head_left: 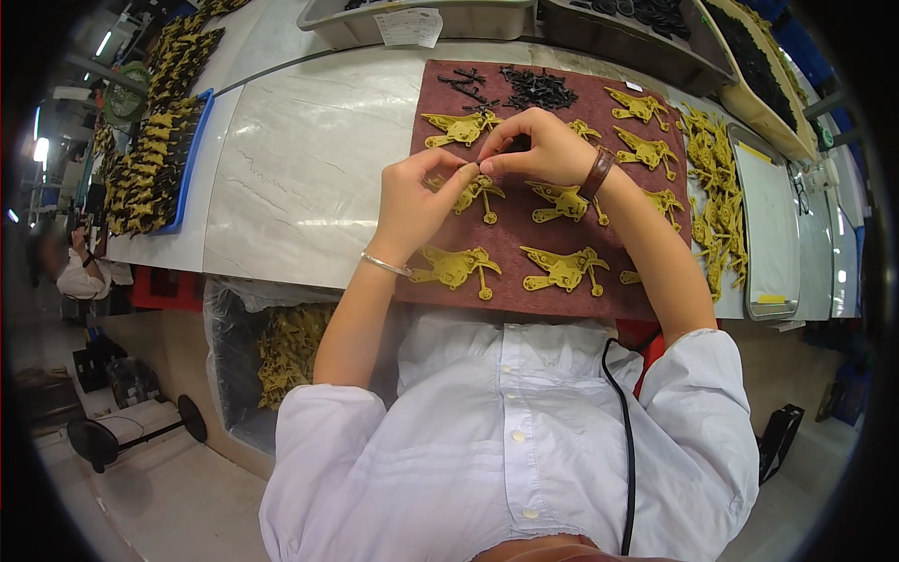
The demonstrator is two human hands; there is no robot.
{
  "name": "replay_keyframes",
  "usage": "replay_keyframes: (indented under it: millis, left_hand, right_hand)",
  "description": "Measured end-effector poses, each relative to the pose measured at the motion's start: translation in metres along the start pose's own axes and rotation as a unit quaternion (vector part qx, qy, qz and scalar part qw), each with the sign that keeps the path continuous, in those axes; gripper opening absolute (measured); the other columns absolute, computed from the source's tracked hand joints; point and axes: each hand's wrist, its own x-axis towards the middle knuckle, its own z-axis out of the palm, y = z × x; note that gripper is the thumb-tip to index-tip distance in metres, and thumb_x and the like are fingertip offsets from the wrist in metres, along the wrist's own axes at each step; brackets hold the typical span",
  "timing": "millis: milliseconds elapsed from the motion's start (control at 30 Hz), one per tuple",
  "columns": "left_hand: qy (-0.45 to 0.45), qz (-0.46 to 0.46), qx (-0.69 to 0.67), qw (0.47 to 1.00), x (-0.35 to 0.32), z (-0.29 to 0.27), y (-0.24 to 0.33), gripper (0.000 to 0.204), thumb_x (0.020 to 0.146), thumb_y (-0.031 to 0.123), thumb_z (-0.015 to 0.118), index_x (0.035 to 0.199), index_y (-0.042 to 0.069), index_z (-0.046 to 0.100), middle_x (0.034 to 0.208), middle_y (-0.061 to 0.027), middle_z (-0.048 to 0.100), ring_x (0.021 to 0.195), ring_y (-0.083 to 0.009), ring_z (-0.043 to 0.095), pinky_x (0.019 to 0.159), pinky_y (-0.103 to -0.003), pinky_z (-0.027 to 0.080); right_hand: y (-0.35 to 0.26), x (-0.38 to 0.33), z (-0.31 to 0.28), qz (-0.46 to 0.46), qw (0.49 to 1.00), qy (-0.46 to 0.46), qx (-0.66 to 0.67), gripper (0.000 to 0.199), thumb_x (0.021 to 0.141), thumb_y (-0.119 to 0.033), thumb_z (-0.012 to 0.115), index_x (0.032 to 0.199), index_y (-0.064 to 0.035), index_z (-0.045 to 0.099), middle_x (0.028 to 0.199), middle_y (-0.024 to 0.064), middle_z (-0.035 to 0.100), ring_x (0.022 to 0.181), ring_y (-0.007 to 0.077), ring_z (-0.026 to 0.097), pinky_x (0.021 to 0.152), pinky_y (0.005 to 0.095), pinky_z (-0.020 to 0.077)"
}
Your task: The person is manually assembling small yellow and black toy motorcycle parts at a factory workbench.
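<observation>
My left hand [420,197] and my right hand [543,150] meet over the far half of a dark red mat [510,232]. Thumb and forefinger of each are pinched around one small black part [478,163]; most of it is hidden by the fingertips. Just beneath them lies a yellow bird-shaped plastic piece [478,187], partly covered by my left hand. More such pieces lie in rows on the mat, including a near-left one [456,269], a near-middle one [565,269] and a far-right one [641,106]. Beyond my hands is a pile of small black parts [538,88].
Loose yellow pieces [716,201] are heaped right of the mat, beside a shallow metal tray [766,225]. Grey bins [459,21] line the far edge. At left a blue tray [194,169] holds yellow-and-black pieces. A plastic-lined box [234,375] stands below the table edge. Another person [82,272] is at far left.
</observation>
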Motion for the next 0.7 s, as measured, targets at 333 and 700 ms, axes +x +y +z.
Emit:
replay_keyframes:
  millis: [333,700]
  left_hand:
    - [-0.076,0.176,0.192,0.962,-0.004,-0.027,-0.009,0.044,0.067,0.013,0.076,0.107,0.003,0.063,0.107,-0.0120,0.064,0.099,-0.0275,0.059,0.088,-0.036,0.046]
    - [-0.103,0.099,0.147,0.979,-0.003,-0.028,-0.015,0.036,0.063,0.010,0.078,0.097,0.004,0.067,0.096,-0.0095,0.066,0.094,-0.0251,0.060,0.083,-0.035,0.049]
  right_hand:
    - [0.010,0.008,-0.001,0.058,0.997,0.003,-0.060,0.018,0.075,-0.018,0.075,0.084,-0.0026,0.073,0.078,0.0085,0.070,0.072,0.0158,0.064,0.072,0.0291,0.0491]
    - [0.025,0.017,0.010,0.055,0.992,-0.028,-0.109,0.022,0.071,-0.023,0.074,0.082,-0.0051,0.073,0.079,0.0118,0.070,0.073,0.0206,0.067,0.070,0.0319,0.0519]
